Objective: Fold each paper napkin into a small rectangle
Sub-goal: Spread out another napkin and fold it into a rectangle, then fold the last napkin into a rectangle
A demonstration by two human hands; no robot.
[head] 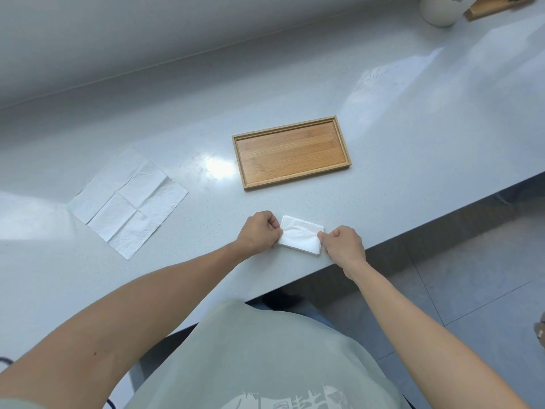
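Observation:
A white paper napkin folded into a small rectangle (300, 238) lies on the grey counter near its front edge. My left hand (259, 232) pinches its left end with curled fingers. My right hand (343, 243) pinches its right end between thumb and fingers. An unfolded white napkin (128, 202), creased into quarters, lies flat on the counter well to the left of both hands.
A shallow wooden tray (291, 152) sits on the counter just beyond the folded napkin, with nothing in it. A pale cylindrical container (439, 8) and a wooden object (495, 5) stand at the far right corner. The counter's front edge (413, 228) runs diagonally by my right hand.

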